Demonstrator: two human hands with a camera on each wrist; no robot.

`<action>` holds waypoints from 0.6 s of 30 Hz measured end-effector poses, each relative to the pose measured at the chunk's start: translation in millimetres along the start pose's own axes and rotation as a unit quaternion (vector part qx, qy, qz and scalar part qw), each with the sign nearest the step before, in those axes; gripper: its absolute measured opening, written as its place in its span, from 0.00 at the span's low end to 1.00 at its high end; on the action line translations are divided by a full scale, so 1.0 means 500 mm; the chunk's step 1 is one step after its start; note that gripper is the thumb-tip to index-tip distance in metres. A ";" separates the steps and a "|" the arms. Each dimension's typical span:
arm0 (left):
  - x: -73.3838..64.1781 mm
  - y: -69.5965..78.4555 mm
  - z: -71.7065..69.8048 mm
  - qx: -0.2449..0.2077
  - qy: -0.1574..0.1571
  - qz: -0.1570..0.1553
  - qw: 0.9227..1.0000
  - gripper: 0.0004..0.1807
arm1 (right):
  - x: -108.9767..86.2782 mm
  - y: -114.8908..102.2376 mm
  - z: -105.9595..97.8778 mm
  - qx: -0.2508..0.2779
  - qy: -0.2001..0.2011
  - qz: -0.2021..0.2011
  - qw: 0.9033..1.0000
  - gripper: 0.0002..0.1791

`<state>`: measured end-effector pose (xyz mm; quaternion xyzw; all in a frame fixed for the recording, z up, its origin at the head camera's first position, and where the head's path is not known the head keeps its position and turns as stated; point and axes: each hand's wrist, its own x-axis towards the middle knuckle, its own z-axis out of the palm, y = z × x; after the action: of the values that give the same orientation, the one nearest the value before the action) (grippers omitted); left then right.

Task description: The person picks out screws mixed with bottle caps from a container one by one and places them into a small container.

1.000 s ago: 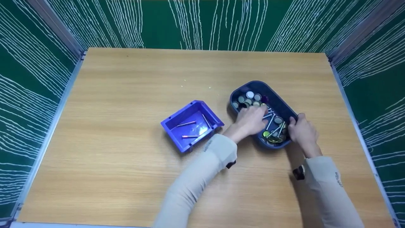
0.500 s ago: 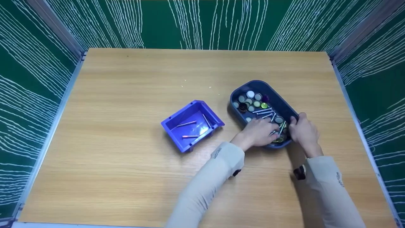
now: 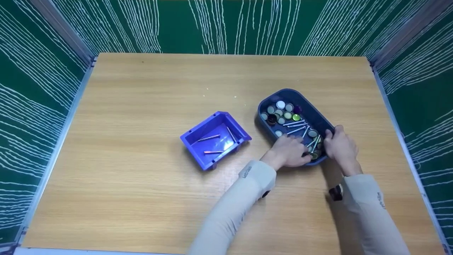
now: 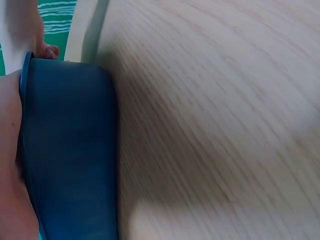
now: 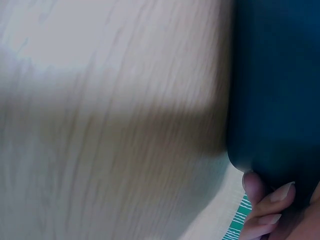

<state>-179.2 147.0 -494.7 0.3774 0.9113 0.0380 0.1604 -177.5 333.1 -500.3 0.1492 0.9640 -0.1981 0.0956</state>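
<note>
My right hand (image 3: 341,147) grips the right end of a dark blue oblong tub (image 3: 315,111), thumb at the rim; its fingers (image 5: 272,200) curl under the tub's edge in the right wrist view. My left hand (image 3: 290,152) reaches over the near rim into the tub, and its fingertips are hidden. Inside lie several bottle caps (image 3: 280,105), mostly at the far left end. Several silvery nails (image 3: 297,130) lie in the middle and near the right end. In the left wrist view the tub's outer wall (image 4: 70,150) stands beside the left hand.
A bright blue-purple bin (image 3: 201,129) sits left of the tub with a few nails (image 3: 208,137) inside. Both stand on a wooden table (image 3: 116,159). Green walls (image 3: 177,28) with white lines enclose the back and sides. Tiny pale specks lie behind the bin.
My left hand has moved from the tub's middle toward its near right part, uncovering caps and nails. My right hand keeps its grip on the tub's end.
</note>
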 end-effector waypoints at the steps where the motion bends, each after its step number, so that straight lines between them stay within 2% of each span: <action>1: 0.000 0.000 0.001 0.002 -0.004 -0.003 1.000 0.27 | 0.000 -0.001 0.001 0.000 0.002 0.000 1.000 0.29; 8: -0.002 0.004 0.001 0.009 0.001 -0.020 1.000 0.28 | 0.002 0.000 0.002 -0.001 0.000 0.000 1.000 0.30; 14: -0.002 0.006 -0.002 0.011 -0.013 -0.021 1.000 0.30 | 0.002 0.001 0.003 0.000 -0.001 0.006 1.000 0.30; 18: 0.000 0.008 0.000 -0.003 -0.005 -0.042 0.999 0.31 | 0.002 0.001 0.004 0.001 -0.001 0.005 1.000 0.30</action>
<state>-176.7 149.7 -493.9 0.3383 0.9254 0.0320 0.1675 -178.0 332.8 -502.5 0.1542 0.9630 -0.1986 0.0969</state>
